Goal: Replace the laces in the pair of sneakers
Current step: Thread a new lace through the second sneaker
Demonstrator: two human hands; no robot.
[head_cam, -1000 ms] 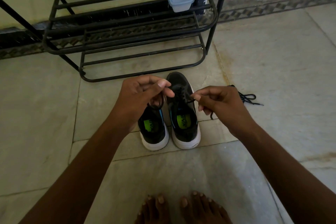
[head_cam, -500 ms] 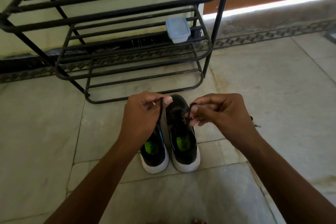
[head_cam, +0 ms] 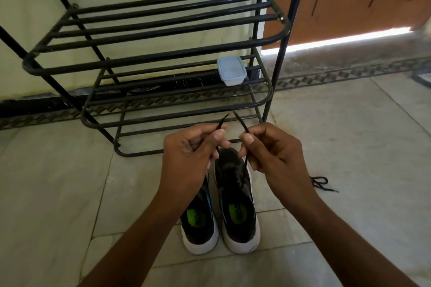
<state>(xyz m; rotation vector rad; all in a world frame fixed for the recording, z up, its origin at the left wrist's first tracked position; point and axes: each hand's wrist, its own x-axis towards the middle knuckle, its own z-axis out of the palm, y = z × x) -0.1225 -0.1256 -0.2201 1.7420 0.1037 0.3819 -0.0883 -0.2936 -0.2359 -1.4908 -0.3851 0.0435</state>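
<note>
A thin black cord lace runs up from the right-hand shoe of a pair of black mesh sneakers with white rubber soles and green insole labels, its two stiff tips sticking out above the fingers. The left hand pinches one end between thumb and forefinger, the other fingers curled in; the right hand pinches the other end the same way, the two ends held level and close together just above the sneaker's toe. By the look of it, the lace is threaded through the lowest eyelets only and is being evened out, so this shoe's lacing is barely begun; the sneaker under the left hand is mostly hidden, and I cannot tell whether it is laced. A loose black lace lies coiled on the floor beyond the right wrist, either a removed one or the spare. The pale, matte stone floor tiles carry the shoes. Past the fingertips stands a black tubular metal shoe rack, a small translucent blue plastic lidded box on one tier.
</note>
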